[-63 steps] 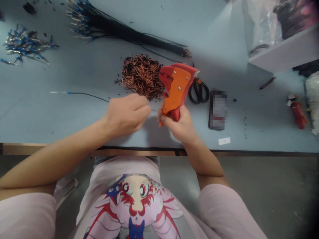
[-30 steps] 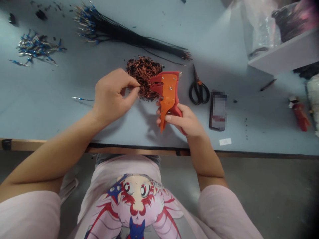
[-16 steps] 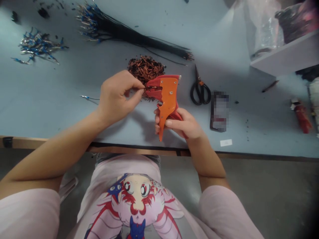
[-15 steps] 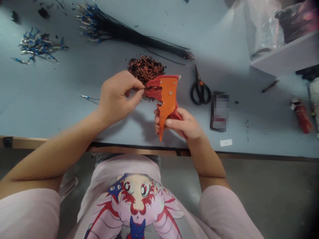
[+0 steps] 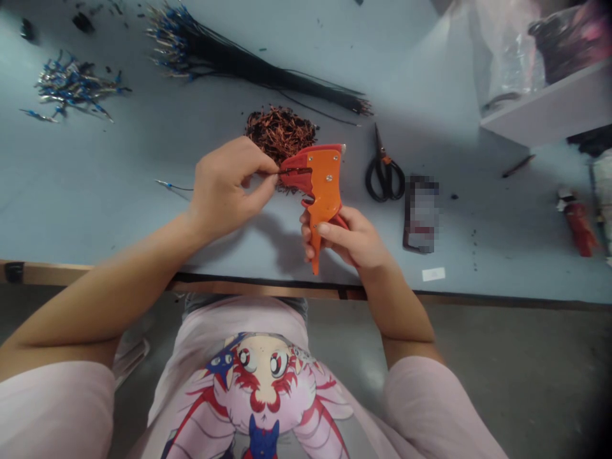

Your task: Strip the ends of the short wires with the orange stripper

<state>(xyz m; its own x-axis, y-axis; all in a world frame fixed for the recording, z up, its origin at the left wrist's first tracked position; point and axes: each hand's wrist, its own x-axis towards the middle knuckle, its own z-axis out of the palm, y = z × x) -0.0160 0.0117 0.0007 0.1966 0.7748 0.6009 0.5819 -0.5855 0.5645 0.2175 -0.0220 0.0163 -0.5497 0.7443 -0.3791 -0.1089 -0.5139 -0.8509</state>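
Observation:
Between thumb and forefinger, my left hand [image 5: 234,182] pinches a thin black wire [image 5: 180,188]. One end of the wire reaches into the jaws of an orange and red wire stripper [image 5: 326,182]; its other end, with a blue and silver terminal, sticks out to the left behind the hand. My right hand [image 5: 347,239] is wrapped round the stripper's handles, which are squeezed only partway together. Just behind the jaws lies a heap of copper and black wire scraps [image 5: 281,131], partly covered by the tool.
A long bundle of black wires [image 5: 258,70] stretches across the back. Blue-ended terminals [image 5: 71,86] are piled at the left. Right of the stripper lie black-handled scissors [image 5: 385,175] and a blurred phone-like object [image 5: 421,213]. A red-handled tool [image 5: 578,223] and a raised shelf [image 5: 545,102] are further right.
The stripper's front orange handle has swung slightly right, closer to the rear one, and my right fingers have moved with it. My left hand has barely shifted.

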